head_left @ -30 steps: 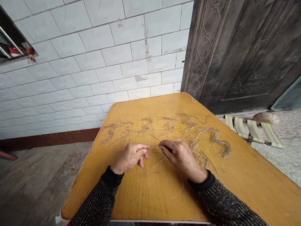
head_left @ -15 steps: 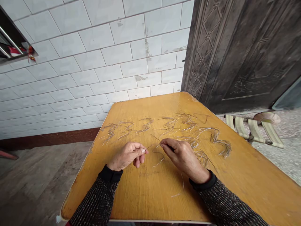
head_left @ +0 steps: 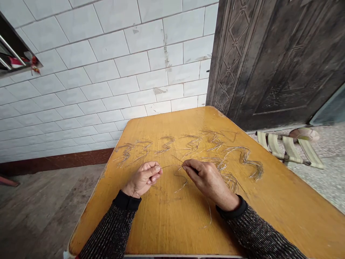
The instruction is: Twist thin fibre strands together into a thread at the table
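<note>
My left hand (head_left: 144,178) pinches one end of a thin dark wire (head_left: 167,166) between thumb and fingers. The wire runs across to my right hand (head_left: 208,180), whose closed fingers grip it on the other side. A loose end sticks out past the right fingertips toward the back. Below the hands a curved single wire (head_left: 184,181) lies on the yellow wooden table (head_left: 161,226). Another thin strand (head_left: 210,212) hangs under my right hand. Beside and behind the right hand lie bent silvery wires (head_left: 229,178), partly hidden by it.
Several zigzag wire bundles lie in a row across the table, among them one at the far left (head_left: 126,153) and a bigger one at the right (head_left: 249,162). Behind stand a tiled wall (head_left: 113,54) and a dark door (head_left: 269,64). A strap-seat stool (head_left: 291,149) is at the right.
My left hand has moved a little left and up, and its fingers have curled in more. The wire between the hands now looks straighter. My right hand has barely moved.
</note>
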A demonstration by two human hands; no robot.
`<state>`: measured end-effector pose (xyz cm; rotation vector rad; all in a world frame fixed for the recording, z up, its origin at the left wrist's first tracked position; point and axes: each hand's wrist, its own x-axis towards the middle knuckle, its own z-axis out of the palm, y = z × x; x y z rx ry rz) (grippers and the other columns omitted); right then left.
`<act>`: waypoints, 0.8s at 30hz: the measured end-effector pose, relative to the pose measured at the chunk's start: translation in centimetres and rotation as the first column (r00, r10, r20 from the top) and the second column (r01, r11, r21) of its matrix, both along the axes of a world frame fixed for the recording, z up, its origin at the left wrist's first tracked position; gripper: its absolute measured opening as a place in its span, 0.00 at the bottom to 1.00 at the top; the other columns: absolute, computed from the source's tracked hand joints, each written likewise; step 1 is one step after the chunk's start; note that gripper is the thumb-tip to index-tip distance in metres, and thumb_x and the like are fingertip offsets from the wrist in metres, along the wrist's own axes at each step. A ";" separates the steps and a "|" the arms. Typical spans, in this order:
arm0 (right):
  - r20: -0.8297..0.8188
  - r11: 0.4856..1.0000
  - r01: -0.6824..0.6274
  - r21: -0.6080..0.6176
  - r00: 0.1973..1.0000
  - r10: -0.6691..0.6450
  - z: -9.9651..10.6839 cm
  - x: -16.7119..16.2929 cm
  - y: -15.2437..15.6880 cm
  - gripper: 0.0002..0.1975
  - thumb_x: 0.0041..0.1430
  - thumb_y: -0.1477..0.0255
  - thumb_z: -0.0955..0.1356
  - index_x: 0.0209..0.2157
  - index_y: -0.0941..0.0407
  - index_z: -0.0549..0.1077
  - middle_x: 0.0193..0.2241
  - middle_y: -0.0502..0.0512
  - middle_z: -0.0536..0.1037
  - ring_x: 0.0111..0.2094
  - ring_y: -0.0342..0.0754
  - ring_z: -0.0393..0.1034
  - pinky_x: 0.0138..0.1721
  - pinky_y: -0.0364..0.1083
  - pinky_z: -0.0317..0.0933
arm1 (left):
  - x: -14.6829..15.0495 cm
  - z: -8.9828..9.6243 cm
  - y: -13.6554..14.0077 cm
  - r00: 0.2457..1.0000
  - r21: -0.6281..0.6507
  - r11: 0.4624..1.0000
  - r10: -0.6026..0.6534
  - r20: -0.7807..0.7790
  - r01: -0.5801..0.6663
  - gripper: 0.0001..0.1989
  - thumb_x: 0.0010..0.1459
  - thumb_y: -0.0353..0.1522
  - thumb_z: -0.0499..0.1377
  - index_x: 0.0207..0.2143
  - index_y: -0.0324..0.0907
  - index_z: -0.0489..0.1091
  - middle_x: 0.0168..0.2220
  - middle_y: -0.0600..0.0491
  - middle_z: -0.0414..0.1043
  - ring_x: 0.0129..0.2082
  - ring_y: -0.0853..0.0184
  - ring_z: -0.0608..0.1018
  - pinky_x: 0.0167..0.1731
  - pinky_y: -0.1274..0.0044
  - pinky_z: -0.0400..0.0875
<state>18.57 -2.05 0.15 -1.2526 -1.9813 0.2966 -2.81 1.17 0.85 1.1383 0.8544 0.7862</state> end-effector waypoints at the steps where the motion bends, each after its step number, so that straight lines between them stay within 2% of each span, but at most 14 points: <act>1: 0.003 1.000 0.012 0.010 1.000 -0.012 -0.1 0.0 0.0 0.11 0.60 0.72 0.59 0.30 0.58 0.70 0.21 0.51 0.73 0.22 0.43 0.67 0.25 0.41 0.53 | -0.3 0.1 0.2 0.998 0.035 0.999 0.026 -0.052 -0.024 0.14 0.45 0.39 0.61 0.22 0.38 0.63 0.13 0.62 0.54 0.11 0.81 0.49 0.12 0.84 0.40; 3: 0.015 0.998 0.054 0.033 0.998 -0.055 -0.2 0.0 0.1 0.11 0.60 0.72 0.59 0.30 0.58 0.71 0.21 0.52 0.73 0.23 0.44 0.68 0.25 0.41 0.53 | -1.0 0.4 0.6 0.970 0.190 0.974 0.158 -0.186 -0.122 0.13 0.48 0.39 0.58 0.22 0.38 0.63 0.14 0.61 0.54 0.12 0.79 0.53 0.13 0.84 0.44; 4: 0.028 0.996 0.075 0.043 0.997 -0.076 -0.3 0.0 0.1 0.11 0.60 0.72 0.59 0.30 0.58 0.71 0.21 0.52 0.74 0.23 0.44 0.69 0.25 0.41 0.52 | -1.3 0.6 0.7 0.929 0.315 0.929 0.275 -0.246 -0.192 0.13 0.51 0.39 0.56 0.21 0.38 0.63 0.14 0.61 0.55 0.14 0.78 0.56 0.14 0.84 0.47; 5: 0.044 0.995 0.089 0.052 0.995 -0.092 -0.4 -0.1 0.0 0.11 0.60 0.72 0.59 0.30 0.58 0.71 0.21 0.53 0.74 0.23 0.44 0.69 0.25 0.41 0.52 | -1.4 0.8 0.8 0.867 0.459 0.852 0.410 -0.283 -0.253 0.14 0.53 0.38 0.54 0.21 0.38 0.63 0.15 0.59 0.56 0.15 0.77 0.59 0.16 0.84 0.51; 6: 0.065 0.994 0.092 0.058 0.993 -0.095 -0.5 -0.2 0.0 0.11 0.59 0.72 0.60 0.29 0.58 0.72 0.22 0.53 0.75 0.23 0.44 0.69 0.25 0.41 0.52 | -1.4 1.0 0.8 0.795 0.598 0.749 0.533 -0.290 -0.284 0.13 0.54 0.37 0.53 0.21 0.38 0.64 0.17 0.58 0.59 0.18 0.75 0.63 0.19 0.83 0.56; 8: 0.108 0.995 0.073 0.070 0.991 -0.081 -0.6 -0.5 -0.1 0.11 0.59 0.73 0.60 0.29 0.58 0.72 0.22 0.54 0.76 0.23 0.45 0.70 0.24 0.41 0.51 | -0.8 1.2 0.4 0.701 0.801 0.556 0.662 -0.266 -0.221 0.11 0.56 0.35 0.52 0.24 0.39 0.67 0.23 0.54 0.67 0.25 0.72 0.69 0.26 0.80 0.62; 9: 0.125 0.995 0.061 0.074 0.990 -0.070 -0.6 -0.6 -0.2 0.11 0.60 0.73 0.59 0.30 0.58 0.72 0.23 0.54 0.76 0.24 0.45 0.70 0.24 0.41 0.51 | -0.3 1.2 0.1 0.701 0.855 0.500 0.658 -0.274 -0.136 0.09 0.56 0.34 0.53 0.28 0.39 0.69 0.28 0.52 0.69 0.29 0.70 0.71 0.30 0.79 0.64; 11: 0.142 0.996 0.045 0.079 0.988 -0.056 -0.7 -0.9 -0.3 0.12 0.60 0.72 0.59 0.30 0.58 0.72 0.23 0.54 0.76 0.24 0.45 0.70 0.25 0.41 0.51 | 1.0 1.1 -0.6 0.743 0.894 0.439 0.569 -0.351 0.087 0.08 0.55 0.32 0.54 0.35 0.41 0.71 0.34 0.50 0.70 0.34 0.69 0.72 0.33 0.77 0.65; 13: 0.143 0.996 0.039 0.076 0.988 -0.050 -0.8 -1.1 -0.4 0.12 0.60 0.72 0.59 0.31 0.58 0.72 0.23 0.54 0.76 0.24 0.45 0.70 0.25 0.40 0.51 | 2.1 0.8 -1.2 0.753 0.886 0.394 0.498 -0.430 0.245 0.08 0.57 0.30 0.53 0.36 0.41 0.71 0.33 0.50 0.70 0.33 0.69 0.72 0.33 0.78 0.66; 15: 0.137 0.997 0.032 0.071 0.990 -0.042 -0.9 -1.2 -0.4 0.12 0.61 0.72 0.59 0.32 0.58 0.72 0.23 0.54 0.76 0.24 0.44 0.70 0.25 0.40 0.52 | 2.7 0.5 -1.5 0.746 0.870 0.379 0.468 -0.473 0.314 0.10 0.58 0.28 0.50 0.35 0.40 0.71 0.31 0.51 0.69 0.31 0.70 0.71 0.31 0.78 0.65; 21: 0.065 0.997 -0.001 0.071 0.998 -0.004 -1.1 -1.5 -0.6 0.10 0.61 0.72 0.59 0.33 0.58 0.70 0.24 0.53 0.76 0.25 0.44 0.71 0.25 0.40 0.52 | 2.9 0.3 -1.6 0.642 0.857 0.390 0.570 -0.512 0.337 0.09 0.58 0.27 0.48 0.30 0.39 0.66 0.29 0.51 0.68 0.29 0.69 0.69 0.30 0.77 0.64; 24: 0.052 0.994 -0.025 0.111 0.998 0.019 -1.1 -1.9 -0.8 0.09 0.61 0.72 0.59 0.34 0.58 0.70 0.24 0.53 0.76 0.24 0.43 0.70 0.24 0.40 0.52 | 3.0 0.5 -1.6 0.638 0.861 0.428 0.589 -0.497 0.276 0.08 0.56 0.26 0.48 0.28 0.40 0.64 0.27 0.52 0.67 0.28 0.69 0.69 0.28 0.77 0.63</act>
